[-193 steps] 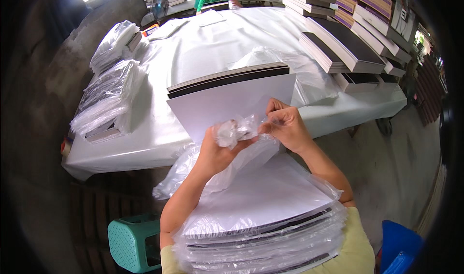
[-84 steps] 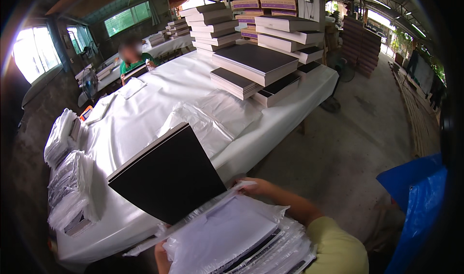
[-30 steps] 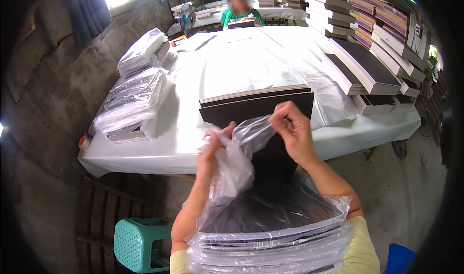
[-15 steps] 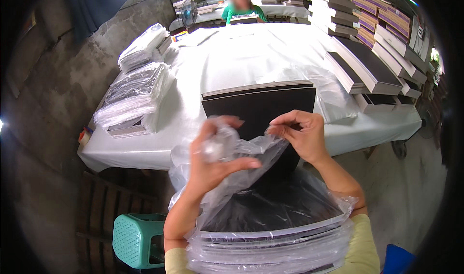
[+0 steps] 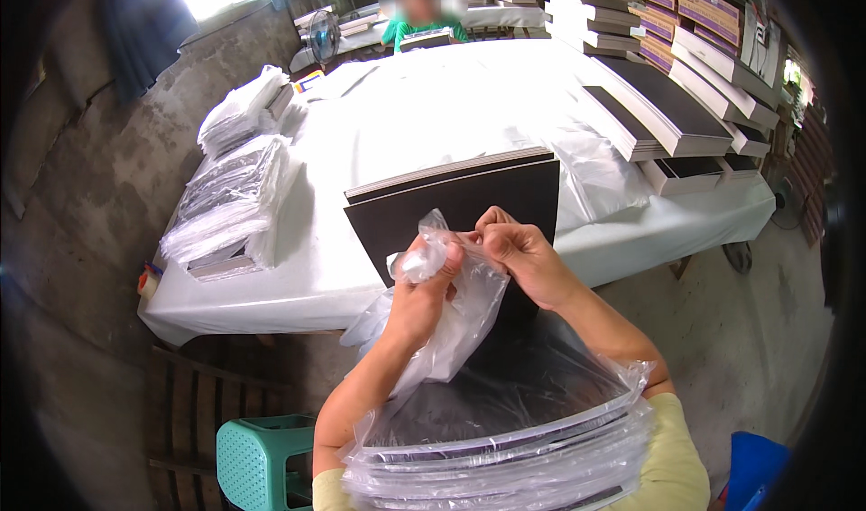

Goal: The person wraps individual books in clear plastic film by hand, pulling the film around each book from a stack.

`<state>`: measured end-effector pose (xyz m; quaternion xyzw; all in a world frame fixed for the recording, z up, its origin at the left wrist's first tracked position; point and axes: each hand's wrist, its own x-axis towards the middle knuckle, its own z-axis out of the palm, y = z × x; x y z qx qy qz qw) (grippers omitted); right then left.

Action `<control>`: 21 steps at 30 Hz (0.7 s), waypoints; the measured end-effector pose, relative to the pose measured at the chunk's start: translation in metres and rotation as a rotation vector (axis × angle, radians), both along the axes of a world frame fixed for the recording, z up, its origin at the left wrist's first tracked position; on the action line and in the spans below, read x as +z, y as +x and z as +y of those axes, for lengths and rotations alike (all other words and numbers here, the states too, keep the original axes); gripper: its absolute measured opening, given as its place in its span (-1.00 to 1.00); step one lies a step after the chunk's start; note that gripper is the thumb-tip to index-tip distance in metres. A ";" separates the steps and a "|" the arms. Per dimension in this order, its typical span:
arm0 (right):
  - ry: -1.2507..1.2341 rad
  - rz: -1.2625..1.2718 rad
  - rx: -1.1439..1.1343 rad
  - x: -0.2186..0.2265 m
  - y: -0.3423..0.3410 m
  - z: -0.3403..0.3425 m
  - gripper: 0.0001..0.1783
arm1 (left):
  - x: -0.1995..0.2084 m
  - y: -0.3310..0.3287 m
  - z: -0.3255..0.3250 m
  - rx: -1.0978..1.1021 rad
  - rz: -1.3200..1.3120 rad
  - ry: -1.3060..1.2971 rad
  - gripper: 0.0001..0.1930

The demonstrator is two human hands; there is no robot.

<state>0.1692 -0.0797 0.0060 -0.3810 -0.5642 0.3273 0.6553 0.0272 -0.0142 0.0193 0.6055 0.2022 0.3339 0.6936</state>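
Observation:
A clear plastic bag (image 5: 465,317) hangs bunched between my two hands, above the near edge of the table. My left hand (image 5: 419,299) is closed round a crumpled part of it. With thumb and fingers, my right hand (image 5: 523,258) pinches the bag's edge just beside the left fingertips. Behind them, flat black boards with pale edges (image 5: 397,213) lean upright at the table's near edge. Close to my body, between my forearms, lies a stack of black boards in clear plastic (image 5: 505,461).
Plastic-wrapped stacks (image 5: 225,204) stand on the left of the white-covered table (image 5: 298,303). Black-topped boards (image 5: 667,105) and tall piles fill the right. A green stool (image 5: 244,466) is at lower left, a blue object (image 5: 756,466) at lower right. A person in green (image 5: 424,33) sits beyond.
My left hand has closed on the plastic and my hands have come together. The bag is gathered more tightly between them. The whole view has shifted slightly.

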 end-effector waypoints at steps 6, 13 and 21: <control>-0.173 0.369 0.074 0.016 -0.002 -0.012 -0.67 | -0.007 -0.014 -0.001 -0.053 -0.092 -0.172 -0.55; -0.207 0.813 0.169 0.029 0.056 -0.027 -0.62 | -0.007 -0.066 0.043 -0.912 0.263 0.526 -0.50; -0.303 0.197 0.385 0.013 0.049 -0.050 -0.58 | -0.096 -0.138 0.088 -0.388 -0.323 0.279 -0.70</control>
